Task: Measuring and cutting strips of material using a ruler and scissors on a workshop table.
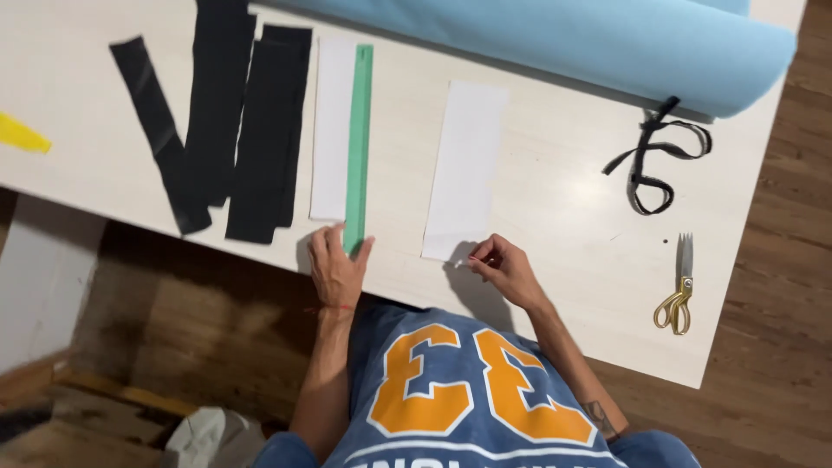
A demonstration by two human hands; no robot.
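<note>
My left hand (336, 273) rests at the table's near edge, its thumb and fingers around the near end of a long green strip (358, 130). That strip lies along the right side of a narrow white strip (331, 121). My right hand (504, 269) has its fingers pinched on the near right corner of a wider white fabric rectangle (466, 165), which lies flat on the pale table (563, 225).
Several black fabric strips (260, 130) lie left of the white strip. A light blue fabric roll (607, 43) runs across the far side. A black cord (654, 156) and gold-handled scissors (679, 290) lie at the right. A yellow scrap (22, 134) sits far left.
</note>
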